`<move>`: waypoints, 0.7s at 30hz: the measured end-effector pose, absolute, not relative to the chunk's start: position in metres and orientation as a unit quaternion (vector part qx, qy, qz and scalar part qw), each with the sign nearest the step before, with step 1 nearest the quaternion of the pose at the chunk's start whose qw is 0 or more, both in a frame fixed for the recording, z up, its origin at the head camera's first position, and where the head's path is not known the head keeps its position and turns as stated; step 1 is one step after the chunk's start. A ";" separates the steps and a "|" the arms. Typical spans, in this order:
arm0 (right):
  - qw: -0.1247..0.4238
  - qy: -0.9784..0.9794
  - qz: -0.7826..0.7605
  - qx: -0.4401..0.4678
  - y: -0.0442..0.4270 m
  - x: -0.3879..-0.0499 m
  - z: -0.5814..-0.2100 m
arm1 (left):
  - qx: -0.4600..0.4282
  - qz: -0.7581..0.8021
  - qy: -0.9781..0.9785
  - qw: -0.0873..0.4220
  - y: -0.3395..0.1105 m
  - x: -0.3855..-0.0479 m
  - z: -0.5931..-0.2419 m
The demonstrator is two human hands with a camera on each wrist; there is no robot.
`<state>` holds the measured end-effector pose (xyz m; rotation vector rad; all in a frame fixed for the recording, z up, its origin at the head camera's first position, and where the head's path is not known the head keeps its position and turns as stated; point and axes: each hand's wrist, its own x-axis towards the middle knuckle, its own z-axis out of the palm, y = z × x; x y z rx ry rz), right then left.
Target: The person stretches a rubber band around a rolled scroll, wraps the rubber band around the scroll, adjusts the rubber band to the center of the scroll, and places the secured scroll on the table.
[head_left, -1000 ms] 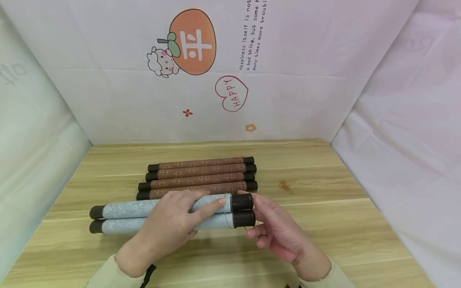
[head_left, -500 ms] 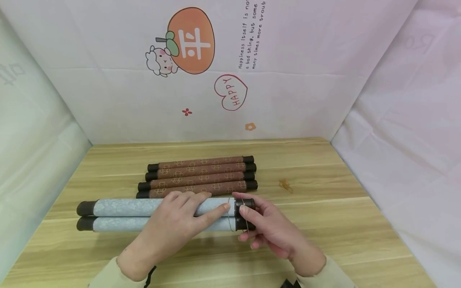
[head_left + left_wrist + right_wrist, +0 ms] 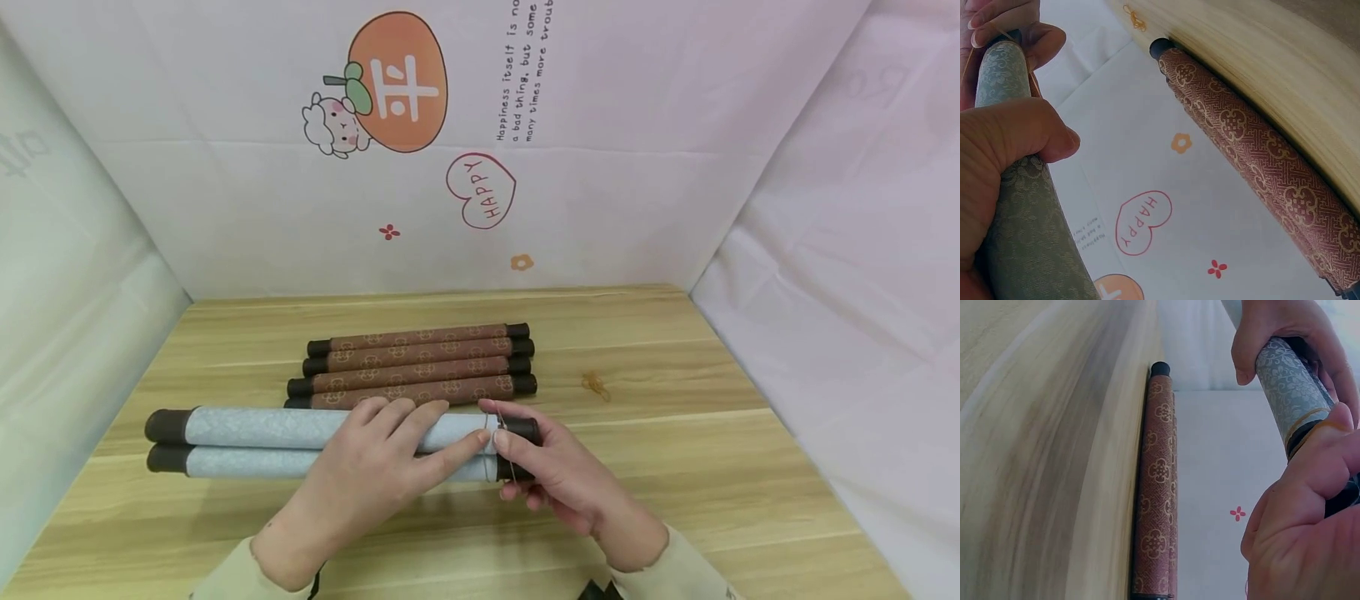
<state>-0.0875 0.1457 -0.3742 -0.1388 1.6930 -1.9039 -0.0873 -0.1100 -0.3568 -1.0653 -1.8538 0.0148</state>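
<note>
Wooden table (image 3: 690,433) under blue rolls (image 3: 255,428); white backdrop (image 3: 615,208) (side lettering (image 3: 885,89) unclear).

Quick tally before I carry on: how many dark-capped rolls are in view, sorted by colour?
Light blue rolls: 2
Brown patterned rolls: 4
Total: 6
</note>
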 end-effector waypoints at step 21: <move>0.268 0.670 -0.693 -0.007 0.137 -0.093 -0.377 | -0.421 0.007 -0.775 0.472 -0.108 -0.086 -0.365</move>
